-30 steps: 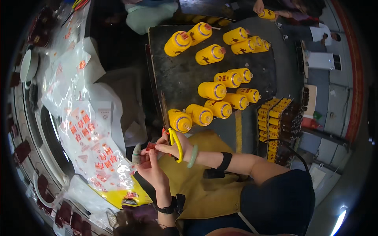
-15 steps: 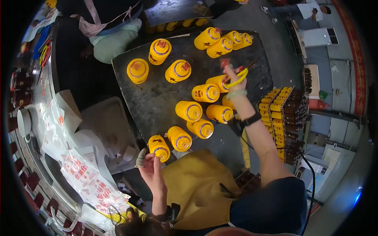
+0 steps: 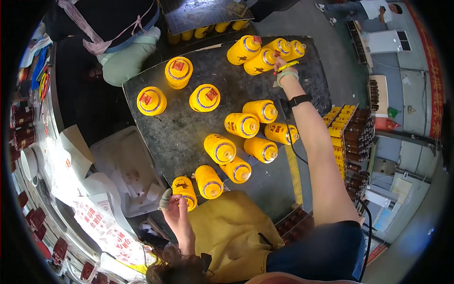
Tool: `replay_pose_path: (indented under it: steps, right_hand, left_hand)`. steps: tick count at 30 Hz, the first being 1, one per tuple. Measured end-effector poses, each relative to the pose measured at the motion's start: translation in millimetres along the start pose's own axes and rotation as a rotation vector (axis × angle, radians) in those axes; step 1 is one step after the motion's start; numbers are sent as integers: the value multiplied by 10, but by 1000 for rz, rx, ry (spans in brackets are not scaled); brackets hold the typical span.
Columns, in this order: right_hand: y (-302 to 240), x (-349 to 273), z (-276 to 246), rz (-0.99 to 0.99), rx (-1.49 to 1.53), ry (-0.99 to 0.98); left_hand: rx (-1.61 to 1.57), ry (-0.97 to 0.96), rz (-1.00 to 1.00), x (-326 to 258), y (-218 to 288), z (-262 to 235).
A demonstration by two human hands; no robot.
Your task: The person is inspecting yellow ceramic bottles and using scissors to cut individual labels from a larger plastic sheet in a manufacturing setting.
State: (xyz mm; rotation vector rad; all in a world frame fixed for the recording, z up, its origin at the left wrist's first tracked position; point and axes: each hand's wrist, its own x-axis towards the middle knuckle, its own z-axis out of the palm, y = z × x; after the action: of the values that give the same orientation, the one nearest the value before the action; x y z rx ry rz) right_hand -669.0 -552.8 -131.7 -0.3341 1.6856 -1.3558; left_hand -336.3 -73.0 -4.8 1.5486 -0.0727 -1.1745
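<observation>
Several yellow jars lie and stand on a dark board (image 3: pixel 189 128). My left hand (image 3: pixel 174 210), with a grey finger cover, rests on the yellow jar (image 3: pixel 184 191) nearest me at the board's front edge. My right arm stretches to the far right corner. There my right hand (image 3: pixel 282 71) grips a yellow pen-like tool against a lying yellow jar (image 3: pixel 261 61). A green band and a black wristband sit on that forearm.
Another person in a dark apron (image 3: pixel 109 33) stands at the far side. Sheets of red and white labels (image 3: pixel 101 222) and paper lie at the left. A crate of yellow-capped brown bottles (image 3: pixel 352 137) sits at the right. A yellow cloth (image 3: pixel 231 232) covers my lap.
My right hand went from near my lap out to the far right corner of the board, carrying the yellow tool. My left hand stayed at the nearest jar.
</observation>
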Motion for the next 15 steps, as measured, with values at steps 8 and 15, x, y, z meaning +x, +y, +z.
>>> replay_pose_path:
  steps: [8,15]
  right_hand:
    - [-27,-195,-60,105,107,-127]
    - [-19,-349,-49,96,226,-133]
  left_hand:
    - [-27,5,-6,30,7,7]
    - [-15,74,-57,16,57,-42]
